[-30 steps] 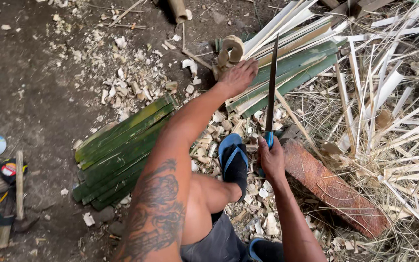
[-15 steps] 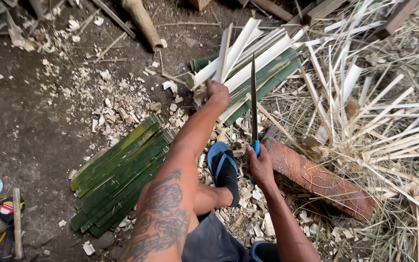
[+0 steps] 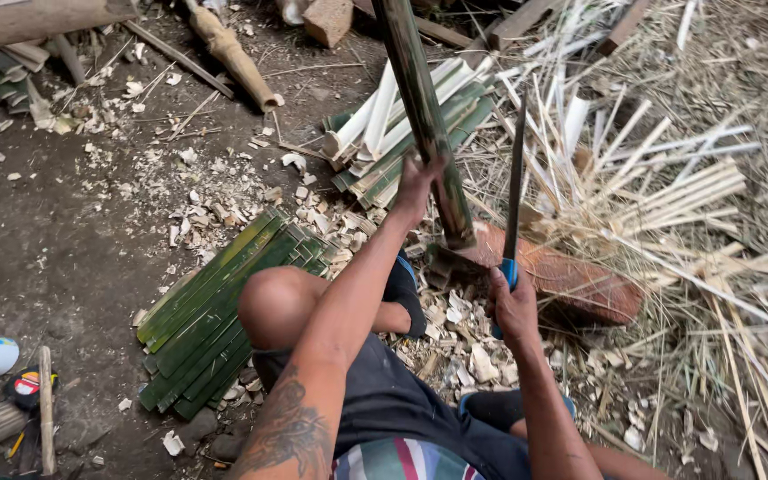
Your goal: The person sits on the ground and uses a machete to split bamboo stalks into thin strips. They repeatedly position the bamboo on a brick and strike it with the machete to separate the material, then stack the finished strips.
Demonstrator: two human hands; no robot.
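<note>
Left hand (image 3: 416, 185): arm stretched forward, tattooed near the shoulder, fingers curled in a grip.
Right hand (image 3: 512, 302): closed fist, forearm angled inward, wrist raised.

An outdoor bamboo-splitting workplace on bare dirt: green slats (image 3: 224, 311) stacked at centre left, pale strips (image 3: 660, 187) heaped at right, chips (image 3: 215, 187) littering the ground, logs (image 3: 233, 49) along the top.

Glossy green bamboo pole (image 3: 421, 116), dull metal blade (image 3: 515, 182)
</note>
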